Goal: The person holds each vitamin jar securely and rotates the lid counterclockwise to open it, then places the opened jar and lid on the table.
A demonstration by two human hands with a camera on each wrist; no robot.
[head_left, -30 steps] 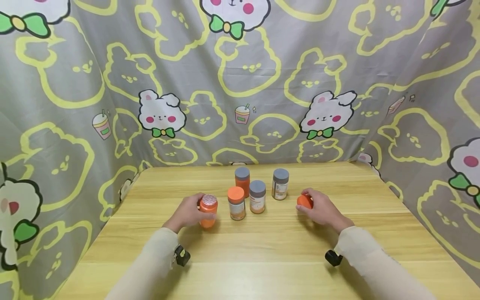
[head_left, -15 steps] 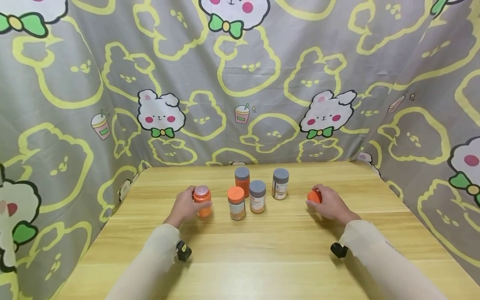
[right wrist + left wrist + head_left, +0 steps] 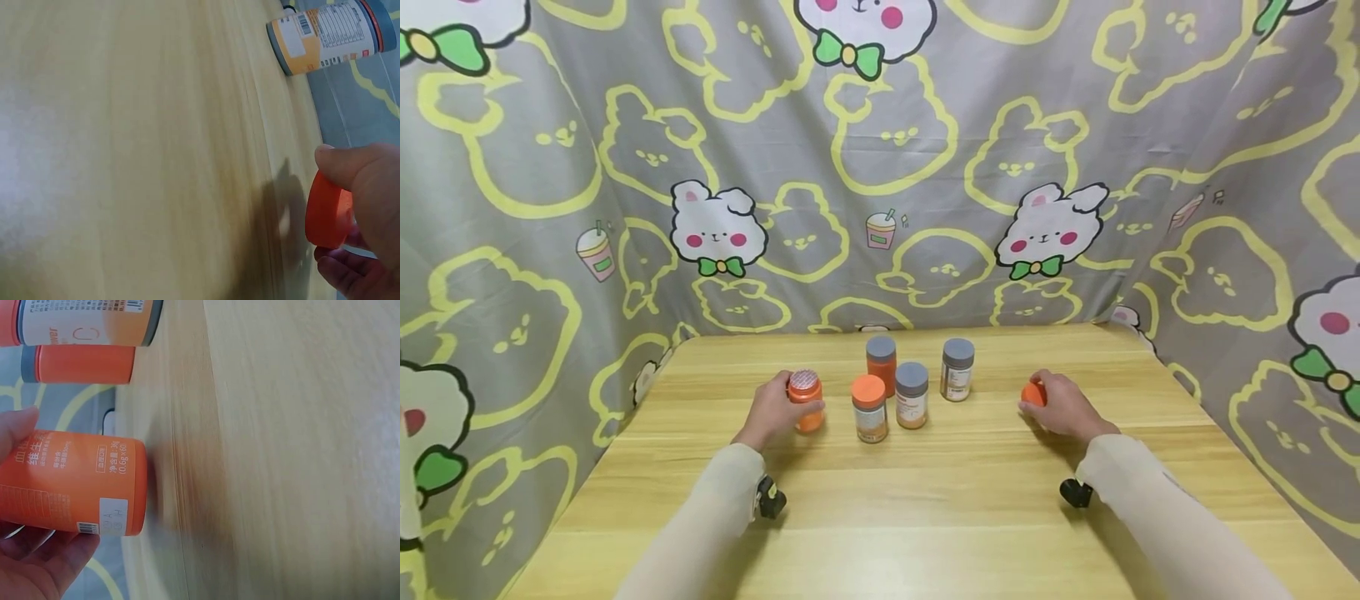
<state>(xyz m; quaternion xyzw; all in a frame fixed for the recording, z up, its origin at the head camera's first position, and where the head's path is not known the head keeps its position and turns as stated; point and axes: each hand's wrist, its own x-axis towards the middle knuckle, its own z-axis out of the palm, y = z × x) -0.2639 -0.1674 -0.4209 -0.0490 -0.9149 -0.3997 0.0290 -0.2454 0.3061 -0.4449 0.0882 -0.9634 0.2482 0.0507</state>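
**Orange jar in the left hand, orange lid in the right**

On my left wrist feed, the orange jar (image 3: 78, 481) carries pale Chinese print, including a line with "(0.6g×60", plus a small barcode and a white sticker whose letters I can't make out fully. At that frame's upper left, the orange-lidded jar (image 3: 87, 322) shows a large "C" and another barcode. The right wrist feed gives me a grey-lidded white jar (image 3: 325, 37) at upper right, with a barcode and a printed table too small to read.

Only the head view shows me the orange jar's silvery top, left of centre in the frame; the left wrist picture cuts that end off. It also shows a second white jar (image 3: 912, 400) and a red-orange jar (image 3: 881, 371), both grey-lidded, near the middle of the wooden table (image 3: 910, 517).

The left hand (image 3: 772, 410) wraps the jar, thumb and fingers spread just to its width. The right hand (image 3: 1066, 408), right of centre, pinches the orange lid (image 3: 325, 212) on its edge between thumb and fingertips. I can't tell whether either touches the tabletop.
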